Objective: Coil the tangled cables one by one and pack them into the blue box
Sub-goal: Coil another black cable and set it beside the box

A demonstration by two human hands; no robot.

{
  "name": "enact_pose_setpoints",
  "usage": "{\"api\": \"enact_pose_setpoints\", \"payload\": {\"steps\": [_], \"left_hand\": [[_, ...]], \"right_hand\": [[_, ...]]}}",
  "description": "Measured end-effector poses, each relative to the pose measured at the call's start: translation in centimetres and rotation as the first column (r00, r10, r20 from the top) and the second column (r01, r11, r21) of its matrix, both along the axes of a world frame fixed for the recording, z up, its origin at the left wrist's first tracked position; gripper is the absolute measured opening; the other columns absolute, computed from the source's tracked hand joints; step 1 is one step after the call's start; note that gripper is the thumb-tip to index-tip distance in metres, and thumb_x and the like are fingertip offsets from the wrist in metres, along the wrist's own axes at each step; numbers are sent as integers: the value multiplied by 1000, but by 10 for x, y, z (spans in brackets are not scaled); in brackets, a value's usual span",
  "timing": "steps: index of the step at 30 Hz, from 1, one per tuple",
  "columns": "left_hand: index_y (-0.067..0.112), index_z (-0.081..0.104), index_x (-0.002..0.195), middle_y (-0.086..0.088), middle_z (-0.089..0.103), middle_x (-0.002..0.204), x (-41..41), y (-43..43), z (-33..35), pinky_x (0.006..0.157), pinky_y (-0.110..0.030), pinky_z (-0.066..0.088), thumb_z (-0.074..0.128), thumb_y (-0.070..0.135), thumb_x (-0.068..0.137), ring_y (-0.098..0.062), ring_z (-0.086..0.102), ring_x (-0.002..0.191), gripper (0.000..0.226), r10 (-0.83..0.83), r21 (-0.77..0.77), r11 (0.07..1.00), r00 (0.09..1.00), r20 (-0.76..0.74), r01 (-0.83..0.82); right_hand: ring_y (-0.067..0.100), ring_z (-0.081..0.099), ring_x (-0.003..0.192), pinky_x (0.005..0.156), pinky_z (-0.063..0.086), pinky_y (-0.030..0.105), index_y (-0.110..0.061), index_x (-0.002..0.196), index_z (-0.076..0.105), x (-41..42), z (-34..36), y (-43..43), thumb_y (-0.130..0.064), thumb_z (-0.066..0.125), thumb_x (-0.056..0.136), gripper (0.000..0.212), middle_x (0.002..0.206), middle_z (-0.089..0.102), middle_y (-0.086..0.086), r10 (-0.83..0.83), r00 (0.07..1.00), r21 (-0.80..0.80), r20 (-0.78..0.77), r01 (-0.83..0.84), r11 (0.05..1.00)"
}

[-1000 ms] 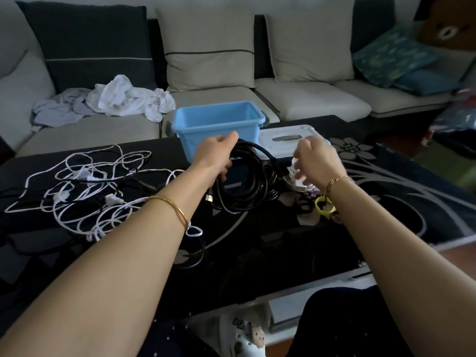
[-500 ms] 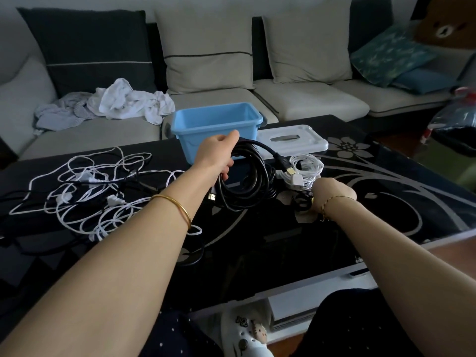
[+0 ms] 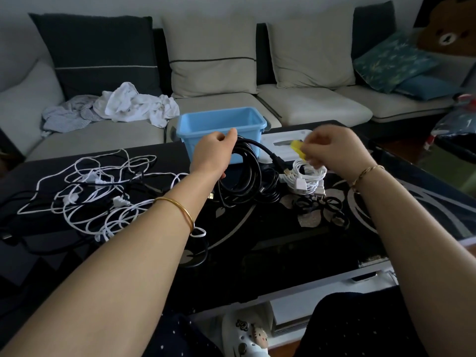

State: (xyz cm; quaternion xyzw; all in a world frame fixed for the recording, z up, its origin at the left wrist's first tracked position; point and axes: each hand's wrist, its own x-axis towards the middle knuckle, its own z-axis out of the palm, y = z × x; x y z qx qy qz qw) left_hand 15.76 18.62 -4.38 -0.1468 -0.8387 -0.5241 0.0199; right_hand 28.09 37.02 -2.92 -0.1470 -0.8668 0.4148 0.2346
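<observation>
The left hand (image 3: 213,153) is curled over the top of the coiled black cable (image 3: 242,176), its fingers closed round the bundled loops. The fingertips are hidden behind the coil. The coil's lower loops rest on the black table (image 3: 257,233), just in front of the blue box (image 3: 221,124), and one plug end juts out to the right. The right hand (image 3: 334,148) is raised above the table and pinches a small yellow tie (image 3: 298,148) between thumb and fingers. The tie is blurred and its shape is hard to make out.

Below that hand lies a coiled white cable (image 3: 306,176), touching the table just beside the black coil. Several dark rings (image 3: 322,204) lie nearer the front edge and almost blend into the table's pattern.

The blue box stands at the middle of the far edge. Its lower front is covered by the left hand and the coil, and only its inner walls show. A white lid (image 3: 283,140), partly hidden by the right hand, lies to its right. The tangled white cables (image 3: 98,197) spread over the table's left part, with dark cables mixed in that are hard to trace. Both forearms reach forward and each wrist wears a gold bracelet.
</observation>
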Motion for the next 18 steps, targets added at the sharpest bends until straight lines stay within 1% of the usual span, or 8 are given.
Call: {"api": "enact_pose_setpoints", "payload": {"steps": [2, 4, 6, 8, 10, 13, 16, 18], "left_hand": [[6, 62, 93, -3, 51, 62, 1, -3, 1, 59, -36, 48, 41, 48, 93, -21, 46, 47, 48, 6, -25, 1000, 999, -38, -7], [7, 58, 81, -5, 53, 65, 1, -7, 2, 58, -35, 47, 40, 47, 94, -22, 47, 48, 46, 22, -46, 999, 997, -73, -26], [10, 49, 68, -7, 54, 66, -2, -12, 3, 49, -27, 42, 40, 46, 93, -23, 48, 47, 45, 59, -62, 996, 993, -97, -66], [12, 44, 63, -8, 54, 66, -4, -21, 5, 40, -22, 35, 41, 48, 93, -23, 49, 46, 47, 98, -67, 992, 989, -110, -105], [12, 45, 63, -8, 55, 64, -7, -33, 7, 37, -21, 33, 44, 53, 92, -22, 49, 45, 50, 125, -36, 991, 987, -99, -129], [14, 50, 65, -3, 53, 59, -9, -50, 9, 40, -22, 35, 49, 62, 87, -19, 48, 40, 52, 119, 28, 993, 991, -68, -118], [13, 55, 67, 2, 47, 50, -10, -66, 8, 44, -23, 36, 56, 63, 83, -16, 45, 37, 53, 99, 24, 995, 993, -66, -98], [19, 53, 61, 7, 45, 45, -13, -77, 7, 40, -21, 33, 62, 56, 82, -11, 41, 33, 44, 100, 58, 993, 995, -16, -99]], "right_hand": [[9, 54, 57, 66, 52, 29, -13, 86, 71, -3, 11, -19, -21, 72, 80, 9, 75, 67, 10, 91, 986, -44, -139, -98, 994], [3, 52, 60, 64, 48, 17, -14, 89, 72, -9, 16, -39, -20, 72, 79, 11, 75, 66, 4, 192, 962, 0, -194, -196, 981], [3, 57, 68, 68, 48, 17, -13, 89, 70, -19, 17, -55, -17, 71, 81, 9, 79, 67, -2, 252, 954, 127, -161, -233, 964], [15, 59, 80, 76, 48, 29, -16, 86, 68, -32, 15, -66, -17, 67, 83, 3, 84, 68, 2, 288, 952, 301, -99, -247, 921], [22, 55, 87, 76, 46, 35, -20, 85, 67, -46, 11, -77, -20, 64, 84, 4, 79, 66, 1, 305, 951, 420, -49, -258, 870], [19, 49, 82, 66, 38, 30, -20, 88, 68, -61, 6, -89, -22, 61, 87, 7, 67, 56, -5, 295, 956, 462, -10, -257, 849], [16, 45, 76, 57, 30, 16, -15, 92, 68, -74, 4, -104, -19, 59, 89, 11, 61, 49, -10, 322, 947, 455, 4, -289, 843], [15, 45, 75, 55, 27, 21, -13, 94, 69, -81, 4, -114, -17, 59, 88, 12, 61, 47, -13, 346, 938, 452, 26, -320, 833]]}}
